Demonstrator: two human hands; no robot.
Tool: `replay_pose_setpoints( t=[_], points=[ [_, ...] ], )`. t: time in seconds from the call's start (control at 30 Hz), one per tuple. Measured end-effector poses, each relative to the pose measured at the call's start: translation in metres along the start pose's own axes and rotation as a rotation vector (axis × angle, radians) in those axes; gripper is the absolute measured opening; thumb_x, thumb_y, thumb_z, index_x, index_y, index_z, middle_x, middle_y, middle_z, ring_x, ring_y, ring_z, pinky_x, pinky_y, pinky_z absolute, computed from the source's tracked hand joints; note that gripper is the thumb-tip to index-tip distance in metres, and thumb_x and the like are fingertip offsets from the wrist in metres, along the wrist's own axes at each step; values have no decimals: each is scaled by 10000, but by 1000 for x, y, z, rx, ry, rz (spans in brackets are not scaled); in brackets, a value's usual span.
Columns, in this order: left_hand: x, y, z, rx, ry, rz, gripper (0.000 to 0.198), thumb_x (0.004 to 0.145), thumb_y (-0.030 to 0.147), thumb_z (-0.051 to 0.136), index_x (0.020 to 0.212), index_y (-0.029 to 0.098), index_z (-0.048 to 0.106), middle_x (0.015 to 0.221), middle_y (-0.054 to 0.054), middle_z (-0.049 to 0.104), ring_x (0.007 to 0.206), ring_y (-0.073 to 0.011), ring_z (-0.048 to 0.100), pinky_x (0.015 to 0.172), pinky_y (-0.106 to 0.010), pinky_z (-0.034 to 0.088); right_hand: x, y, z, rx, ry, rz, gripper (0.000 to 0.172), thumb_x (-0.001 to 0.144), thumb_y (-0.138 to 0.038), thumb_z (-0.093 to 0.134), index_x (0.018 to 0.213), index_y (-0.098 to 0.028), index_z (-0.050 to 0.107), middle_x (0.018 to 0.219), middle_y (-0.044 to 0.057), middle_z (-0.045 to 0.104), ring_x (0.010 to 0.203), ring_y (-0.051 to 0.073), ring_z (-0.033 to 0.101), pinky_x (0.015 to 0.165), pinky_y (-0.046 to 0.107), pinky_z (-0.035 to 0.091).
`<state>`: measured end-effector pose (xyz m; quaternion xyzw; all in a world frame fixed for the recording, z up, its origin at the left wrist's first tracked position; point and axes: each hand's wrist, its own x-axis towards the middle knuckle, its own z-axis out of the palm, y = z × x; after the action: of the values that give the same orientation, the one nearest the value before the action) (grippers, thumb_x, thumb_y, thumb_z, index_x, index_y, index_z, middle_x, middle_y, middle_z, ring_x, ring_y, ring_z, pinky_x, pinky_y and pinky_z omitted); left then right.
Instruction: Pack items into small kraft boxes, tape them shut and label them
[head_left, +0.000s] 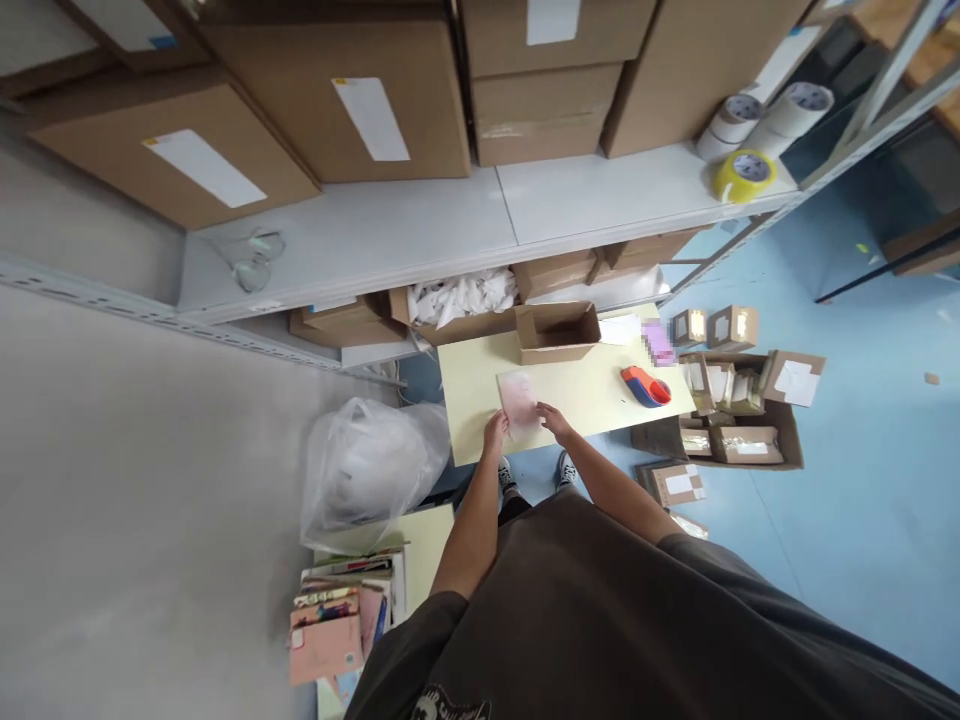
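Observation:
A flat, pale pink rectangular item, like a thin book or packet, is on the cream table between my hands. My left hand grips its lower left edge. At its right edge, the fingers of my right hand close on the side. Just behind it stands an open cardboard box, with its inside in shadow. An orange and blue tape dispenser lies to the right on the same tabletop. White paper and a blurred pink-purple item are near the far right corner.
A shelf overhead carries large cartons, tape rolls and glasses. White crumpled paper fills a box below. Left are a plastic bag and books; a carton of parcels stands right.

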<state>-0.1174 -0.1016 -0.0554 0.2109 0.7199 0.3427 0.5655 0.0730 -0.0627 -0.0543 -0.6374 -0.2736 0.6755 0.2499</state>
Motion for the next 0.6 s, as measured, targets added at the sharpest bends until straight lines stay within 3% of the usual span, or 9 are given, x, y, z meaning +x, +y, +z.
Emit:
replay_pose_setpoints(
  t=[0.13, 0.33, 0.47, 0.6],
  points=[
    [14, 5, -55, -185, 55, -32, 595, 975, 506, 698, 1455, 160, 635, 1406, -211, 712, 1322, -264, 689, 1100, -396, 562, 13, -15, 55, -45, -100, -7, 494, 751, -474, 775, 1201, -271, 775, 1282, 97, 763, 1231, 311, 652, 1018, 455, 510],
    [62, 20, -125, -268, 90, 57, 487, 1011, 476, 622, 1379, 164, 682, 1341, -164, 747, 1309, -252, 690, 1065, -381, 578, 48, -49, 145, -91, -172, -110, 533, 747, -529, 772, 1212, -269, 776, 1151, 93, 798, 1120, 298, 692, 1014, 454, 512],
    [106, 43, -144, -186, 136, 92, 418, 1001, 454, 631, 1316, 195, 724, 1272, -126, 773, 1250, -241, 705, 1032, -377, 590, 73, -78, 180, -83, -230, -199, 536, 783, -560, 770, 1243, -285, 763, 1113, 87, 815, 1109, 295, 710, 1007, 453, 528],
    [128, 63, -150, -79, 179, 112, 320, 1008, 353, 618, 1269, 211, 739, 1293, -120, 767, 1227, -233, 708, 1008, -387, 591, 84, -92, 191, -90, -217, -199, 542, 793, -520, 764, 1289, -304, 747, 1192, 92, 807, 1186, 298, 707, 1049, 467, 527]
  ],
)
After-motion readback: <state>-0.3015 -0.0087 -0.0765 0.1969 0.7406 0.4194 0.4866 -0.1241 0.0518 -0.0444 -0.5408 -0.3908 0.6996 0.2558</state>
